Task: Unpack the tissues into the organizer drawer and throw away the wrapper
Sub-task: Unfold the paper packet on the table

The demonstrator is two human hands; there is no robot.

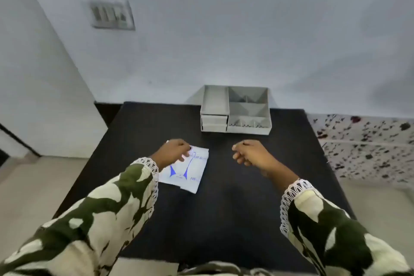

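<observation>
Flat, glossy tissue packet [190, 175] lies on the matte black table [224, 219], before the boxy grey organizer [235, 112]. Left hand [175, 151] apparently pinches its far edge; right hand [251, 152], curled and empty, hovers alongside.

The black bench [235, 197] in front of me runs back to a pale wall [246, 29]. A switch plate [112, 15] sits high on that wall, left of centre, too blurred to read. Dark skirting [107, 112] shows at the bench's far left corner. To my right, beside the bench, lies a white sheet [363, 148] speckled red and black. Beige floor [44, 175] shows on both sides.
</observation>
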